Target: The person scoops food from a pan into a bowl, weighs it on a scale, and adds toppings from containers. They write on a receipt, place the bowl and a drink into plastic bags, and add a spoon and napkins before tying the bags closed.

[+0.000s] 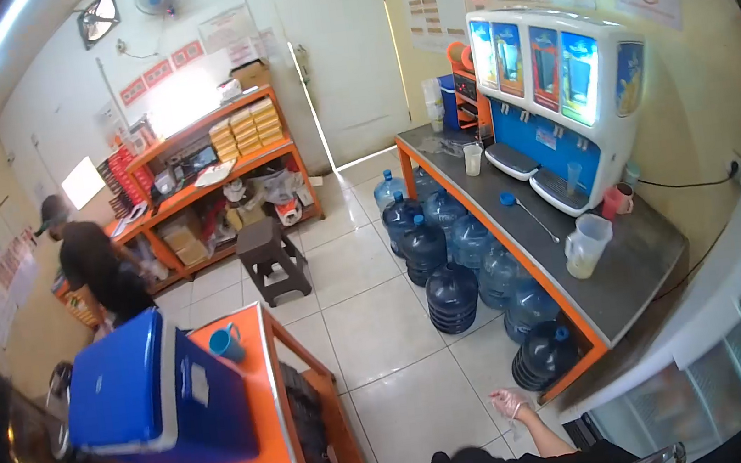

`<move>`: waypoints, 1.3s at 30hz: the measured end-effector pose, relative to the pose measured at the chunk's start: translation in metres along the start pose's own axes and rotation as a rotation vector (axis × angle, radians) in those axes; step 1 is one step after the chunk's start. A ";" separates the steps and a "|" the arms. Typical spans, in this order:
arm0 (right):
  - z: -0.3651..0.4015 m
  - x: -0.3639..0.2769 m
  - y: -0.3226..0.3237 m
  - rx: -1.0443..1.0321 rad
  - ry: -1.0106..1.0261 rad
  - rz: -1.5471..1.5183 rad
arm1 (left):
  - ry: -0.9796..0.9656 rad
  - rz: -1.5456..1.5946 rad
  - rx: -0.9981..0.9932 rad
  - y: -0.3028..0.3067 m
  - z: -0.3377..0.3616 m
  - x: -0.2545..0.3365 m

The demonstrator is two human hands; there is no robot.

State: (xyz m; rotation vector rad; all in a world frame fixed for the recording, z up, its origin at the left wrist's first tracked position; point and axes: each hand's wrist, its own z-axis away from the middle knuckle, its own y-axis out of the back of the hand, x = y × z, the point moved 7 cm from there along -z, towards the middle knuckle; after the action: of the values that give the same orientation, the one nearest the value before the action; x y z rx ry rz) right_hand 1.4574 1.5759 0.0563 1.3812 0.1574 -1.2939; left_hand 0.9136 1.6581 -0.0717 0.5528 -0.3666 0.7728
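One hand shows, at the lower middle right: my left hand (508,403), in a clear thin glove. It hangs over the floor tiles, left of a dark water jug (545,354) under the counter. Its fingers look bent, and I cannot make out whether they hold anything. My right hand is out of the picture. On the grey counter (513,186) stand a cloudy pitcher (587,247), a red mug (616,200), a long spoon (537,218), a blue lid (507,199) and a drink dispenser (545,71).
At the left, a blue cooler (159,392) and a teal mug (226,344) stand on an orange table (263,411). A brown stool (272,257) is on the floor. A person in dark clothes (97,265) stands by orange shelves (200,197). Several water jugs (452,295) line the counter's underside.
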 end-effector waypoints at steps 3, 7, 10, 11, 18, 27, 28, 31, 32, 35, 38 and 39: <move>-0.059 -0.020 0.021 0.100 -0.029 -0.014 | -0.121 0.029 0.013 0.027 -0.097 0.147; -0.195 0.001 0.008 0.095 -0.250 -0.330 | -0.374 0.222 0.054 0.052 -0.242 0.391; -0.352 -0.041 0.062 0.162 -0.049 -0.041 | -0.594 0.511 0.011 0.048 -0.292 0.604; -0.386 -0.153 0.129 0.188 -0.046 0.132 | -0.531 0.475 0.022 0.048 -0.303 0.655; -0.719 -0.444 0.378 0.394 0.564 0.529 | -0.644 0.191 -0.108 -0.007 -0.366 0.958; -1.087 -0.478 0.647 0.743 -0.142 0.916 | -1.469 -0.148 -0.333 -0.202 -0.455 1.409; -1.105 -0.472 0.648 0.676 -0.168 0.956 | -1.516 -0.165 -0.417 -0.226 -0.439 1.455; -1.127 -0.468 0.645 0.419 -0.188 0.991 | -1.736 -0.025 -0.546 -0.293 -0.402 1.574; -1.130 -0.462 0.644 0.352 -0.185 0.964 | -1.706 0.015 -0.590 -0.311 -0.388 1.608; -1.139 -0.455 0.648 0.295 -0.126 0.954 | -1.880 0.211 -0.536 -0.347 -0.336 1.694; -1.141 -0.461 0.648 0.340 -0.166 0.926 | -1.677 0.250 -0.698 -0.395 -0.338 1.722; -1.140 -0.462 0.646 0.372 -0.203 0.894 | -1.710 0.290 -0.701 -0.402 -0.342 1.723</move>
State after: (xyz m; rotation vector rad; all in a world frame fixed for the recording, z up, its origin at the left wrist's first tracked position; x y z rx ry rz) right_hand 2.4087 2.5049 0.4595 1.3610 -0.7943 -0.6986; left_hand 2.3944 2.5775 0.3874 0.3608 -2.2302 0.2024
